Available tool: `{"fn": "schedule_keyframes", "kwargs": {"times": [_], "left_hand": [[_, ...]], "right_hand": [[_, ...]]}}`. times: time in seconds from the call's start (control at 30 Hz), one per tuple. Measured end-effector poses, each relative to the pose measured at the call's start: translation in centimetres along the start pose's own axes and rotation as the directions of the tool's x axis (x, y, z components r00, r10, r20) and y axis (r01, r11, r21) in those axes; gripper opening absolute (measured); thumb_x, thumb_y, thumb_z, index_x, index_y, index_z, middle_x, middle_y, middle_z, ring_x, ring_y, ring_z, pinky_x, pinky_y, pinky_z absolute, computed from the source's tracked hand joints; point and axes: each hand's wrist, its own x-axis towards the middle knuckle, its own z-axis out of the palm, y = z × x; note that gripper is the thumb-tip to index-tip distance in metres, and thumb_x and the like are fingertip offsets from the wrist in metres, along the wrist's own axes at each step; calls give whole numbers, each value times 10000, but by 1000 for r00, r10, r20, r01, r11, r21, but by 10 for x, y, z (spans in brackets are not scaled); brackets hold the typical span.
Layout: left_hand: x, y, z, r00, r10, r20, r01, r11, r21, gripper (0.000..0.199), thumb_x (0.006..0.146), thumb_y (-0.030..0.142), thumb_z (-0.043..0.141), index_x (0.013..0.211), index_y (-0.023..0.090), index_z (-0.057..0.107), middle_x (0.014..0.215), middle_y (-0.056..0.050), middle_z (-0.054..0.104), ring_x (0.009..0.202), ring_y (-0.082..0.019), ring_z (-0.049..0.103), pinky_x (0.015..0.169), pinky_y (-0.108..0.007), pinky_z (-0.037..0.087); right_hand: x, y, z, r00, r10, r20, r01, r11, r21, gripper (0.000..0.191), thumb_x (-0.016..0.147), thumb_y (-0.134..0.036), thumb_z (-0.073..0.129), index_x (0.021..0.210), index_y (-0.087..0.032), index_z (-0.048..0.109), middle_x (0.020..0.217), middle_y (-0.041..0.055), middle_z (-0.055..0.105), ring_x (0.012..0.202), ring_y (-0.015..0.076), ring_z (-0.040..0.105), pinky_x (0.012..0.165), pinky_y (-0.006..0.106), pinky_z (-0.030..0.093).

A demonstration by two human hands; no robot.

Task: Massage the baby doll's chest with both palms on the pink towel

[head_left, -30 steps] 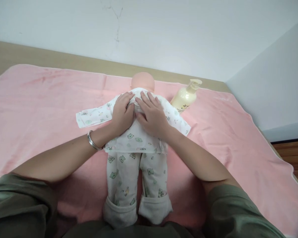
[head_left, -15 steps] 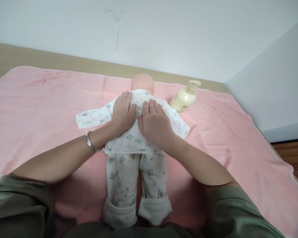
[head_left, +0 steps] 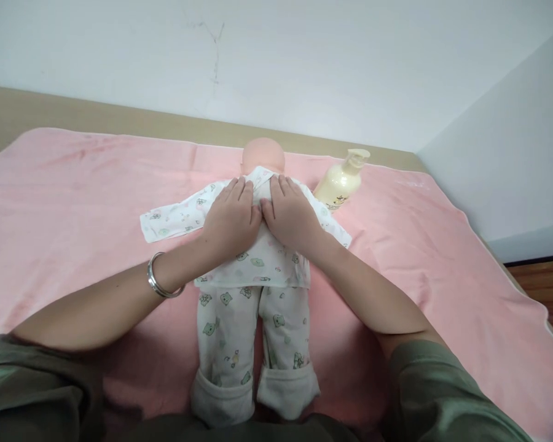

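A baby doll [head_left: 263,156] lies face down, the bald back of its head pointing away from me. It wears a white printed top [head_left: 258,270] and matching trousers [head_left: 228,331] with turned-up cuffs. My left hand [head_left: 233,215] rests flat on the left side of the upper back, fingers stretched toward the head. On the right side of the back lies my right hand [head_left: 292,215], also flat, with its fingers extended. The two thumbs are close together near the middle of the back. Neither hand grips anything. The doll's face is hidden.
A cream pump bottle [head_left: 341,184] sits just beyond the doll's right sleeve. Everything lies on a pink blanket [head_left: 92,190] spread over a wooden surface [head_left: 96,113]. A white wall [head_left: 304,67] stands behind, and another wall is at the right.
My left hand has shifted slightly down and right, toward the middle of the back. My thumbs are nearer each other, and the top's collar fabric now lies differently.
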Motion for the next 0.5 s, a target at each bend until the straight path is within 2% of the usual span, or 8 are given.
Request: {"fn": "schedule_keyframes", "kwargs": {"times": [0.17,0.23,0.37,0.5], "left_hand": [[19,-13,0,996,-82,-17,81,993,-82,549,950,313,291,1335,42,572,1420,-236,592,1417,-359,505,1247,-517,380],[21,-15,1,995,-99,-12,97,992,-85,561,958,319,268,1334,36,572,1412,-244,595,1419,-361,506,1252,-514,372],[7,-8,4,999,-51,-14,50,997,-52,625,984,341,241,1428,-32,475,1520,-289,486,1496,-396,405,1267,-586,315],[-7,3,3,1000,5,-6,-5,999,-40,662,985,350,301,1505,-50,386,1607,-284,377,1558,-390,299,1293,-584,274]], "right_hand": [[-27,-23,-6,997,-64,-45,61,996,-59,555,1033,-253,338,1514,-1,451,1567,240,455,1502,375,404,1254,536,360],[-29,-23,-8,995,-97,-31,96,994,-46,537,1029,-231,336,1503,-24,481,1560,207,480,1505,348,410,1264,498,363],[-8,-6,-7,999,-53,7,53,998,39,549,1028,-248,311,1505,-34,477,1586,160,463,1526,295,388,1290,464,336],[13,13,-1,999,-1,40,-3,997,81,604,1016,-271,335,1551,5,377,1636,180,374,1556,320,321,1312,503,262]]}}
